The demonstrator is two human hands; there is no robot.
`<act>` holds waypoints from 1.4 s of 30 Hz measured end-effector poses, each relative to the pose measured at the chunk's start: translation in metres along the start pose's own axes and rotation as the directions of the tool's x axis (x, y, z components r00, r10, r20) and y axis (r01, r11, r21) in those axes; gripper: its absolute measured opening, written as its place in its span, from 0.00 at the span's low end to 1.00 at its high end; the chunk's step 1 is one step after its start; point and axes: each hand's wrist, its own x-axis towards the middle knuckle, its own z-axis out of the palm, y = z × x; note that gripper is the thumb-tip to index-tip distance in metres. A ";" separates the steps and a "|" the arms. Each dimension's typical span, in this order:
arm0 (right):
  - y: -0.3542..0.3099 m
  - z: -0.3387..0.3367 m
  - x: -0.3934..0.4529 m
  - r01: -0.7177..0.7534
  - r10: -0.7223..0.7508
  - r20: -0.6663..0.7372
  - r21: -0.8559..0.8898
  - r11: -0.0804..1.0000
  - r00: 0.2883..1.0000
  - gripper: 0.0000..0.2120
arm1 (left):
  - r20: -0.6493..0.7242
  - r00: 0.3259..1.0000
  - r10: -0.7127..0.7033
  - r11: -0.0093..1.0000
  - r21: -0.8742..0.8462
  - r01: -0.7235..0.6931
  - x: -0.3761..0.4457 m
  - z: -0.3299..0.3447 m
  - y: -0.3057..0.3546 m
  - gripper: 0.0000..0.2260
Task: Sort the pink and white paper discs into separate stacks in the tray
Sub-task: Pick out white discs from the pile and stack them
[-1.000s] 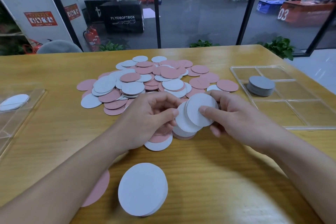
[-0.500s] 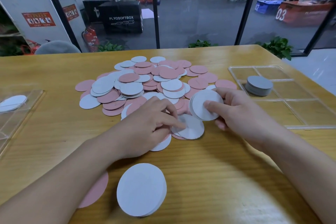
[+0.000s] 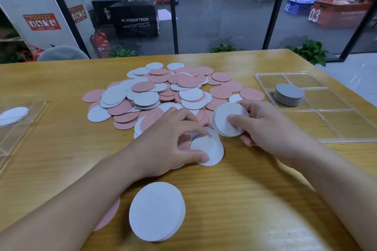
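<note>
The left forearm hides most of a pink disc (image 3: 109, 217) at lower left. The frame's left edge cuts off a clear tray (image 3: 30, 120). The left hand (image 3: 169, 140) covers discs beneath it. The red poster (image 3: 41, 22) text is illegible.

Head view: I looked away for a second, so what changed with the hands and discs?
The right hand carried its small stack of white discs right, away from the left hand, which dropped to the table and now pinches a white disc there. The loose pile, tray and gray stack stayed put.
</note>
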 end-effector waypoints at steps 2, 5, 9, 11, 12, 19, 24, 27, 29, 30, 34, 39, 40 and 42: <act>0.000 0.000 0.000 0.000 0.000 -0.007 0.003 1.000 1.000 0.09 | -0.026 1.000 -0.014 0.998 -0.054 0.013 -0.001 0.000 0.001 0.19; 0.000 -0.001 0.000 0.009 -0.009 -0.017 0.044 0.999 1.000 0.10 | -0.083 0.993 -0.080 0.967 -0.250 0.057 -0.003 0.001 0.004 0.16; -0.007 -0.002 -0.005 0.057 -0.054 -0.034 0.110 0.992 0.998 0.07 | -0.166 0.982 -0.095 0.934 -0.355 0.031 -0.003 -0.001 0.000 0.08; -0.010 -0.002 -0.006 0.083 -0.077 -0.042 0.142 0.986 0.996 0.08 | -0.204 0.971 -0.121 0.914 -0.405 0.028 -0.002 -0.003 -0.003 0.05; -0.011 -0.002 -0.006 0.093 -0.089 -0.033 0.142 0.985 0.995 0.08 | -0.209 0.967 -0.143 0.888 -0.459 0.032 -0.002 -0.003 -0.005 0.04; -0.013 0.005 -0.012 0.134 -0.136 0.064 0.032 0.990 0.989 0.03 | -0.153 0.973 -0.172 0.730 -0.683 0.021 -0.001 -0.004 0.000 0.07; -0.014 0.007 -0.013 0.145 -0.145 0.083 -0.001 0.989 0.986 0.07 | -0.110 0.982 -0.153 0.682 -0.731 0.024 0.000 -0.002 0.005 0.11; -0.016 0.008 -0.016 0.164 -0.160 0.144 -0.015 0.986 0.977 0.08 | -0.077 0.990 -0.117 0.713 -0.700 0.030 -0.001 0.000 0.007 0.17; -0.016 0.008 -0.016 0.168 -0.162 0.168 -0.024 0.985 0.973 0.07 | -0.060 0.993 -0.105 0.708 -0.706 0.032 -0.001 0.000 0.009 0.19; -0.015 0.007 -0.015 0.166 -0.160 0.168 -0.024 0.986 0.973 0.06 | -0.068 0.992 -0.104 0.710 -0.703 0.026 -0.001 0.001 0.010 0.20; -0.008 0.005 -0.009 0.124 -0.117 0.102 -0.065 0.990 0.988 0.02 | -0.253 0.964 -0.080 0.911 -0.411 -0.033 -0.002 0.001 0.004 0.19; -0.001 0.002 -0.003 0.039 -0.038 0.015 -0.031 0.999 0.999 0.05 | -0.159 0.985 0.073 0.994 0.090 -0.059 -0.004 0.003 -0.010 0.09; 0.001 0.001 -0.001 0.028 -0.028 -0.002 -0.018 0.999 1.000 0.05 | -0.132 0.988 0.077 0.994 0.092 -0.065 -0.004 0.002 -0.010 0.08; 0.004 0.000 0.002 0.018 -0.018 -0.018 0.001 1.000 1.000 0.06 | -0.095 0.992 0.089 0.995 0.063 -0.083 -0.006 -0.001 -0.008 0.07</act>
